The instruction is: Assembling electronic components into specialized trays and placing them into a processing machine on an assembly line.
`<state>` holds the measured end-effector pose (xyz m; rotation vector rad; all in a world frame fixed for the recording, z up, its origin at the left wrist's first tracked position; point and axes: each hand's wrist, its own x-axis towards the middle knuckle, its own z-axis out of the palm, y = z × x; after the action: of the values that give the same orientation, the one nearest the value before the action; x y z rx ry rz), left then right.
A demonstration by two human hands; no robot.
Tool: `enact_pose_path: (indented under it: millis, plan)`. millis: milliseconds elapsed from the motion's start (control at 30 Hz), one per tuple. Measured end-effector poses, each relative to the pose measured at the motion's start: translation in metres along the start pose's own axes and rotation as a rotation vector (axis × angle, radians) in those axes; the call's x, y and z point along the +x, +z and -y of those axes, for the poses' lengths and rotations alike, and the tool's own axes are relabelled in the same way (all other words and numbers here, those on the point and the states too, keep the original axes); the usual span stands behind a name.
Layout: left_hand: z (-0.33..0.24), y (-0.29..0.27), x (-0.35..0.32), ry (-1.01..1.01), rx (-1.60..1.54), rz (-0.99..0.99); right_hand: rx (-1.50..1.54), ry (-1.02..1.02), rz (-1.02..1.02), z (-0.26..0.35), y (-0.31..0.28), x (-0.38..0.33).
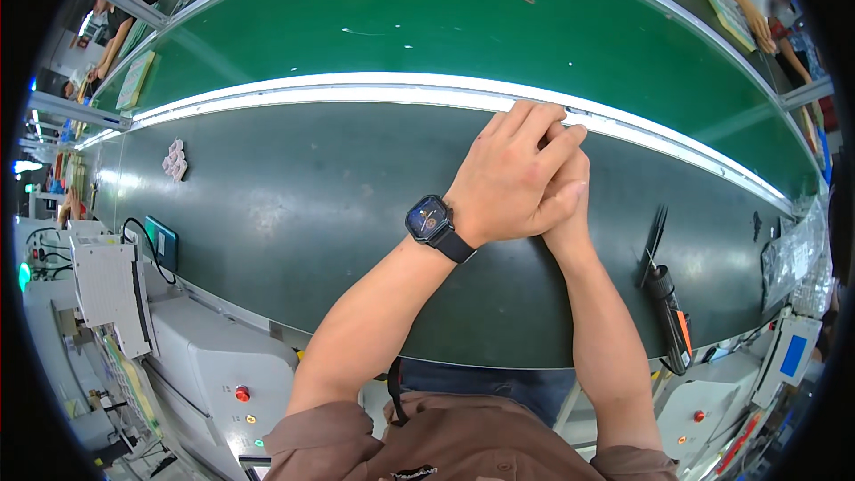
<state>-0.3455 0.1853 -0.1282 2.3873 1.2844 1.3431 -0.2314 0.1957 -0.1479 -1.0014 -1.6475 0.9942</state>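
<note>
My two hands are together over the far side of the dark green worktable, close to the bright white rail. My left hand, with a black smartwatch on its wrist, lies across my right hand, its fingers bent around it. Most of the right hand's fingers are hidden beneath the left, and no tool or part shows between them. To the right, apart from both hands, a black and orange electric screwdriver lies on the table with thin black tweezers by its tip.
Beyond the rail runs a green conveyor belt. Small pale pink parts sit at the table's left, above a phone-like device with a cable. Clear plastic bags lie at the right end. Grey machine housings flank me; other people work across the belt.
</note>
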Motion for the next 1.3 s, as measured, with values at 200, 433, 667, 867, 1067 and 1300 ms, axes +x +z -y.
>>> enact_pose_path:
  millis: [200, 433, 667, 867, 1067, 1300]
  plan:
    - [0.0, 0.0, -0.001, 0.006, -0.003, -0.012, 0.002, 0.005, -0.023, -0.001, 0.002, -0.001]
    - [0.001, 0.001, -0.002, 0.003, -0.02, -0.008, -0.001, 0.012, -0.02, 0.0, 0.002, -0.002]
    - [0.001, 0.002, 0.0, 0.002, -0.025, -0.017, -0.028, 0.024, -0.036, 0.002, 0.0, -0.001]
    - [0.002, -0.004, -0.005, -0.018, -0.025, -0.018, -0.005, 0.073, 0.067, -0.016, 0.0, -0.007]
    - [-0.01, 0.01, 0.004, 0.026, -0.071, -0.123, -0.116, 0.019, 0.036, -0.015, -0.025, -0.007]
    - [-0.006, -0.001, -0.008, -0.011, -0.013, -0.139, -0.049, -0.011, 0.118, -0.01, -0.005, -0.008]
